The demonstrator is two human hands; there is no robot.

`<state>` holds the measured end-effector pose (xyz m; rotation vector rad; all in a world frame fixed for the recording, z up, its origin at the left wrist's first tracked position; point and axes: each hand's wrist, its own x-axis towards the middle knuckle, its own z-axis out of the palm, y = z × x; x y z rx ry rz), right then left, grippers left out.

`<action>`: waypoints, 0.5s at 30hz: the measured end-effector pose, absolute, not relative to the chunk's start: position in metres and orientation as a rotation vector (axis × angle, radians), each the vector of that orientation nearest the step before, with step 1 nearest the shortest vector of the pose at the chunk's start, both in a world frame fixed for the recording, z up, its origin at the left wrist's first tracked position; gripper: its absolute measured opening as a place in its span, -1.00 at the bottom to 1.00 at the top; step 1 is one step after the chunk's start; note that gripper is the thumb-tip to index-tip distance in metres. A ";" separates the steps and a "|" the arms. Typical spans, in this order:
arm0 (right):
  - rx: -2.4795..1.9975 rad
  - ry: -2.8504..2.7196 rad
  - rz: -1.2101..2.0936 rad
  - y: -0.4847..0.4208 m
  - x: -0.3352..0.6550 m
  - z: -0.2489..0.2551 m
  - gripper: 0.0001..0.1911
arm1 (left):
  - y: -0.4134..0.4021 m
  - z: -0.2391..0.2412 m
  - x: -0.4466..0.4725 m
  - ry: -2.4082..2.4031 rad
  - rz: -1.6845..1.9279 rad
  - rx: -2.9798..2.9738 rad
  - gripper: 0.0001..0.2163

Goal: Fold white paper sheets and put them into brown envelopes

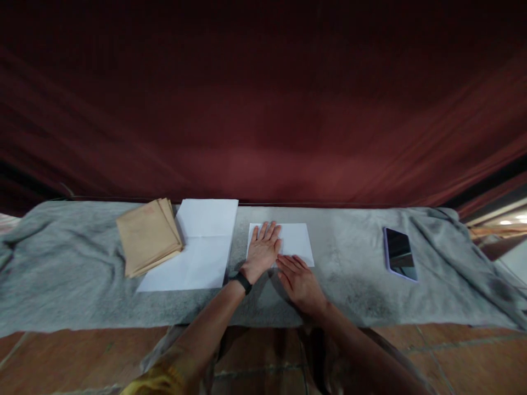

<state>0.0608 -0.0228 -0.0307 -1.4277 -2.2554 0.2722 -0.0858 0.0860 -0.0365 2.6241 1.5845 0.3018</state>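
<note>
A white sheet of paper (296, 238), seemingly folded, lies flat on the grey cloth in front of me. My left hand (263, 249) rests palm down on its left part, fingers spread and pointing away from me; a dark band circles that wrist. At the paper's near edge lies my right hand (300, 280), its fingers stretched out flat and its fingertips over the edge. The two hands nearly meet at the near edge, and they cover part of the paper there.
Left of my hands lie larger white sheets (208, 258) with a crease across them. A pile of brown envelopes (148, 236) overlaps their left side. A phone (400, 253) lies to the right on the grey cloth (349, 274). A dark red curtain (263, 120) hangs behind.
</note>
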 end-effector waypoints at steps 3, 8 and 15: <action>-1.415 -2.187 0.303 -0.012 0.065 -0.028 -0.63 | 0.084 -0.035 -0.087 1.548 0.308 2.634 -0.52; -1.507 -2.054 0.289 0.009 0.071 -0.034 -0.61 | 0.077 -0.037 -0.090 1.452 0.333 2.653 -0.52; -1.558 -2.059 0.245 0.027 0.084 -0.046 -0.52 | 0.055 -0.039 -0.094 1.324 0.386 2.709 -0.50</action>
